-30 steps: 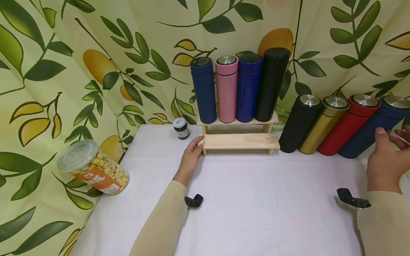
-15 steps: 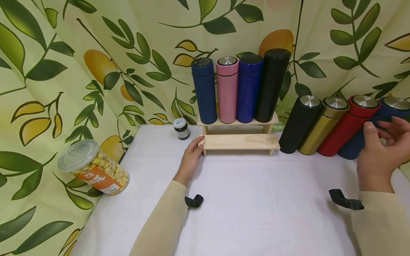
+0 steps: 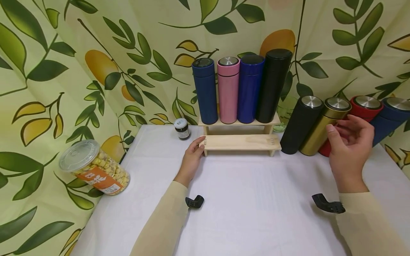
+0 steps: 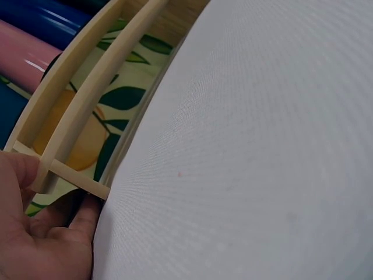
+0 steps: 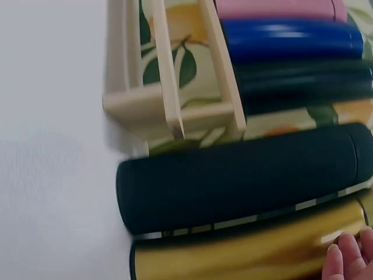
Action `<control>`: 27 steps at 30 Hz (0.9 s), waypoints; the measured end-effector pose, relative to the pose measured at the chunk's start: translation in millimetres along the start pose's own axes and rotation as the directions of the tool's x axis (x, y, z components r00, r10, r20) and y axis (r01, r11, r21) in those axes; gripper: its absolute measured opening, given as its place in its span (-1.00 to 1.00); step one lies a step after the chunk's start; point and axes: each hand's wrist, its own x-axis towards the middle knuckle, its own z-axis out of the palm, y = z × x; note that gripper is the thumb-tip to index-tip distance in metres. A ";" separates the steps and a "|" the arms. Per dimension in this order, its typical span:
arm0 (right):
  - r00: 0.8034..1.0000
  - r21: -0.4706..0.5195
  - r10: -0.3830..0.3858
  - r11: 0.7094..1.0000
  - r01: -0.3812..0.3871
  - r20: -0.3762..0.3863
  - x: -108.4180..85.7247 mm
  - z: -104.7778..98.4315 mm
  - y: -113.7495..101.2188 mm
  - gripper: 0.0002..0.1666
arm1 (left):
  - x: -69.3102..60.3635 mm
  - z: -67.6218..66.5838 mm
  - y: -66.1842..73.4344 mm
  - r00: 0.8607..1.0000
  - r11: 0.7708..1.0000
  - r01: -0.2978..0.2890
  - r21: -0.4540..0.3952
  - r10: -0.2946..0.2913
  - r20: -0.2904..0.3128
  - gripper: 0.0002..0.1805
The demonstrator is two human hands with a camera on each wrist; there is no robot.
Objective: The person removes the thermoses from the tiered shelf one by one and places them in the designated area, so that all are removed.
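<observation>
My left hand [image 3: 191, 156] grips the left end of a two-step wooden rack [image 3: 240, 142]; in the left wrist view the thumb lies on the step's edge with the fingers curled below. On the upper step stand a dark blue thermos [image 3: 205, 92], a pink thermos [image 3: 228, 92], a blue thermos [image 3: 250, 92] and a black thermos [image 3: 273, 89]. My right hand [image 3: 350, 153] is in front of the gold thermos [image 3: 320, 131] and the red thermos [image 3: 363, 109], fingers loosely bent, holding nothing. Its fingertips appear near the gold one in the right wrist view; contact is unclear.
Right of the rack, a matte black thermos [image 3: 299, 128] stands beside the gold one, and a blue thermos [image 3: 389, 119] beyond the red. A greenish glass [image 3: 283, 113] sits behind. At left are a small dark jar [image 3: 183, 131] and a clear snack tub [image 3: 96, 169].
My right hand has moved left, from the blue thermos at the far right to in front of the red and gold ones. The left hand has stayed on the rack.
</observation>
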 end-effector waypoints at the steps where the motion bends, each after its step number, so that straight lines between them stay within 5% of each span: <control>1: 1.000 0.006 -0.008 1.000 0.008 0.014 -1.3 2.7 -1.3 -0.39 | -0.4 0.2 0.4 1.000 1.000 0.001 -0.003 -0.001 0.000 -0.53; 9: 0.988 0.040 -0.075 0.997 0.071 0.137 -13.7 26.8 -10.8 -0.35 | -0.2 -0.3 -0.3 1.000 1.000 0.006 0.015 -0.006 -0.002 -0.52; 20: 0.943 0.110 -0.158 0.985 0.131 0.292 -18.3 60.8 -28.2 -0.30 | -0.2 0.2 -0.2 1.000 1.000 -0.007 0.004 0.006 0.005 -0.52; 27: 0.925 0.083 -0.141 0.989 0.119 0.352 -12.0 85.7 -42.5 -0.19 | 1.3 -0.3 -1.4 1.000 1.000 0.013 0.003 -0.013 -0.001 -0.52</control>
